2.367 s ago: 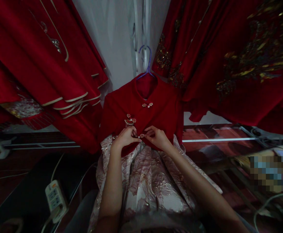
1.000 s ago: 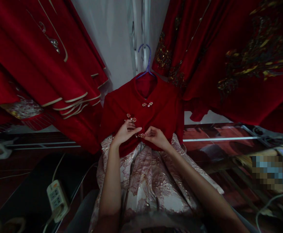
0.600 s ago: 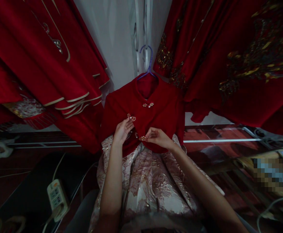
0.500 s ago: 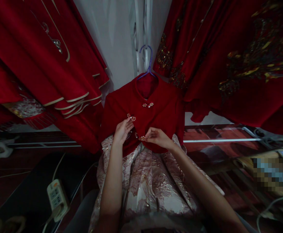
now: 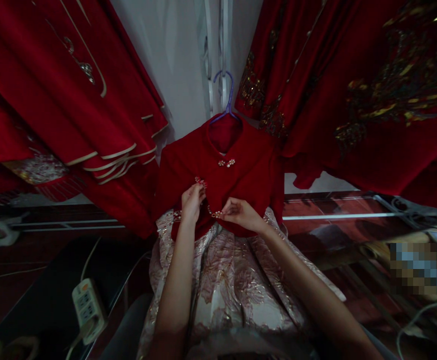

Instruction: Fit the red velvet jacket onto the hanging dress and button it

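Note:
A red short jacket (image 5: 237,187) hangs in front of me on a purple hanger (image 5: 229,95), above a pale pink and gold brocade skirt (image 5: 229,280). Its collar clasp (image 5: 226,163) of two pearly flowers is joined. My left hand (image 5: 193,201) is closed, pinching the jacket's front just below a second flower clasp (image 5: 200,182). Lower down, my right hand (image 5: 239,212) pinches one end of a third flower clasp (image 5: 216,214) between thumb and fingertips. Another small beaded piece (image 5: 177,215) shows left of my left wrist.
Red garments with pale trim (image 5: 106,125) hang at left, and red ones with gold embroidery (image 5: 372,110) at right. A power strip (image 5: 88,310) with a cord lies on a black surface (image 5: 34,300) at lower left. A white rail (image 5: 338,217) runs low at right.
My left hand has turned and its fingers have closed in, moving slightly right. My right hand keeps its pinch on the lower clasp, almost unmoved.

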`<state>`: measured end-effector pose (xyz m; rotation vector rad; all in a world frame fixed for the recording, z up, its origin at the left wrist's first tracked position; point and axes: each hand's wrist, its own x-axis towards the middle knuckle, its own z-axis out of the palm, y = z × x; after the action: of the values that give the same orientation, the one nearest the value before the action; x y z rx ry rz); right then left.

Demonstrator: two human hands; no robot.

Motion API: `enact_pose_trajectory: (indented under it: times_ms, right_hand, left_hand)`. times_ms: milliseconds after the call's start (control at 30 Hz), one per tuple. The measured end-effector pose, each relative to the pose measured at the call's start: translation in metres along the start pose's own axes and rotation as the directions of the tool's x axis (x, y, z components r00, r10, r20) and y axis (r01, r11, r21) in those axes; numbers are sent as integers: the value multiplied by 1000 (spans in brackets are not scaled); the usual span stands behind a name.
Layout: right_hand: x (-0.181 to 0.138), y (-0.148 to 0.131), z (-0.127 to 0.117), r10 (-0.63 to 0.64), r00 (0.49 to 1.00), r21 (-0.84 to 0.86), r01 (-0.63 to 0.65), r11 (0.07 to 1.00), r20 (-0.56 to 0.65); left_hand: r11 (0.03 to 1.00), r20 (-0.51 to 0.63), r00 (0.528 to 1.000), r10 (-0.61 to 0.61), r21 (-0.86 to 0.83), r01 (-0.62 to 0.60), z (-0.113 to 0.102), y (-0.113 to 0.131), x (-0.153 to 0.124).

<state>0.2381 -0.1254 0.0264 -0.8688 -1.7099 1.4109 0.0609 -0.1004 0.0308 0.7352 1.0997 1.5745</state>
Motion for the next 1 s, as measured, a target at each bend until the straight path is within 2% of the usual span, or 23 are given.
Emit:
enact_pose_trajectory:
  times_ms: [67, 133, 200, 233, 333, 400, 500, 600, 667, 767, 867, 1000]
  right_hand:
    - [0, -1, -3, -3, 1000, 3, 3, 1000, 9]
    - [-1, -3, -9, 6, 999, 5, -6, 1000, 51]
    - [-3, -6, -17, 39, 991, 5, -40, 999, 128]
    - [-4, -8, -20, 60, 983, 7, -62, 998, 173]
    - [-9, -16, -31, 102, 956, 8, -108, 994, 273]
    - [-12, -21, -36, 113, 943, -4, -118, 993, 313]
    - [-15, -27, -42, 125, 924, -16, -128, 992, 362]
    - [-16, -31, -46, 128, 921, -24, -128, 991, 368]
    - [-16, -32, -46, 127, 925, -34, -124, 992, 358]
    - [-16, -32, -47, 121, 931, -46, -112, 993, 345]
    - [-17, -31, -49, 108, 934, -61, -92, 994, 340]
    - [-18, -32, -52, 94, 935, -77, -72, 994, 342]
  left_hand:
    - [994, 144, 989, -44, 105, 29, 2, 5, -4]
    - [968, 224, 974, -26, 248, -31, 7, 12, -7]
    - [898, 229, 964, 133, 383, -215, 16, 20, -9]
    - [833, 242, 939, 245, 442, -332, 21, 25, -9]
    - [527, 372, 780, 503, 583, -618, 39, 39, -7]
    - [270, 469, 669, 577, 663, -698, 49, 50, -5]
    - [-66, 630, 529, 569, 676, -734, 59, 65, 2]
    - [-251, 775, 429, 465, 580, -775, 65, 80, 12]
    - [-294, 828, 394, 398, 522, -801, 68, 87, 19]
    - [-281, 876, 378, 300, 460, -842, 74, 95, 27]
    - [-218, 889, 393, 235, 442, -870, 78, 97, 32]
    - [-62, 875, 434, 216, 456, -888, 81, 97, 35]
